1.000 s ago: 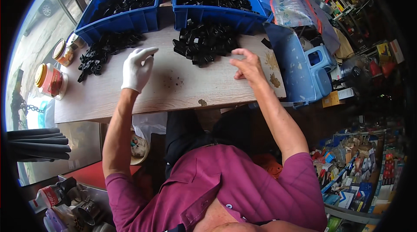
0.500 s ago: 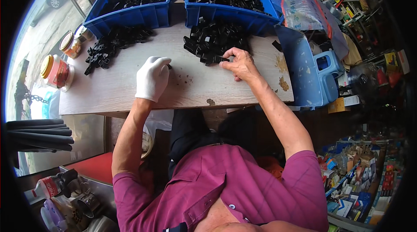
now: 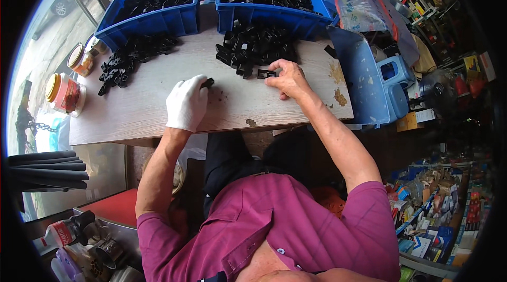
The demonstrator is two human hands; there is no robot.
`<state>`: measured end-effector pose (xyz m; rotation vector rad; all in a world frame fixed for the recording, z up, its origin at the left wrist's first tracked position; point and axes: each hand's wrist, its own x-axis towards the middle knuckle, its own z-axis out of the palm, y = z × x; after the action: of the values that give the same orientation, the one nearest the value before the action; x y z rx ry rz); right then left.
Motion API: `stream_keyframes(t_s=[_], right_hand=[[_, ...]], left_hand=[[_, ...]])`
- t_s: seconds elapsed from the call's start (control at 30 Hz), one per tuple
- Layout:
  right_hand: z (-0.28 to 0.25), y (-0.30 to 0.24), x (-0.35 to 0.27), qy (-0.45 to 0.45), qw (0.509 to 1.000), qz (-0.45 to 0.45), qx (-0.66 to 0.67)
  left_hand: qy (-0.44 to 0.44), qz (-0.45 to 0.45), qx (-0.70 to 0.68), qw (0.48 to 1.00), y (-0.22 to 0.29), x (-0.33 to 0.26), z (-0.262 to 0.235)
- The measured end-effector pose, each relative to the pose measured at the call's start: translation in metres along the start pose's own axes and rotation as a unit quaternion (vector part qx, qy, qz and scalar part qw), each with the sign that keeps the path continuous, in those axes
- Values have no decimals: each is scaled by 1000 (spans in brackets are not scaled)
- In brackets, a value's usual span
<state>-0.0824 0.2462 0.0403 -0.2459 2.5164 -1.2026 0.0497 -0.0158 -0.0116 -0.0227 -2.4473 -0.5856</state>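
Observation:
My left hand, in a white knitted glove, is closed on a small black plastic part that pokes out by the fingertips, over the table's middle. My bare right hand pinches another black plastic part, rectangular and with an opening in it. That part is just in front of a heap of similar black parts on the right. A second, flatter heap of black parts lies at the left back of the pale wooden table.
Two blue bins full of black parts stand along the back. Lidded jars line the left edge. On the right are a blue plastic stool and a plastic sack. Crowded shelves lie beyond.
My right hand has drawn a black part slightly away from the right heap. My left hand has turned a little, bringing its black part further into sight. The whole view has shifted slightly.

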Motion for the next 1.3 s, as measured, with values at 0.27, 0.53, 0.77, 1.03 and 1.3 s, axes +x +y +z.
stream_keyframes(t_s=[0.27,0.53,0.77,1.03,1.3], right_hand=[[5,-4,-22,-83,996,15,30],[13,-2,-26,-84,996,8,21],[12,5,-25,-95,994,-21,41],[4,6,-28,-91,995,-2,35],[-58,52,-7,112,962,52,243]], left_hand=[[18,31,-142,989,59,9,28],[-83,129,-110,982,78,29,42],[-176,162,-46,970,73,25,33],[-75,102,-120,985,73,17,8],[-22,2,278,960,-94,68,5]])
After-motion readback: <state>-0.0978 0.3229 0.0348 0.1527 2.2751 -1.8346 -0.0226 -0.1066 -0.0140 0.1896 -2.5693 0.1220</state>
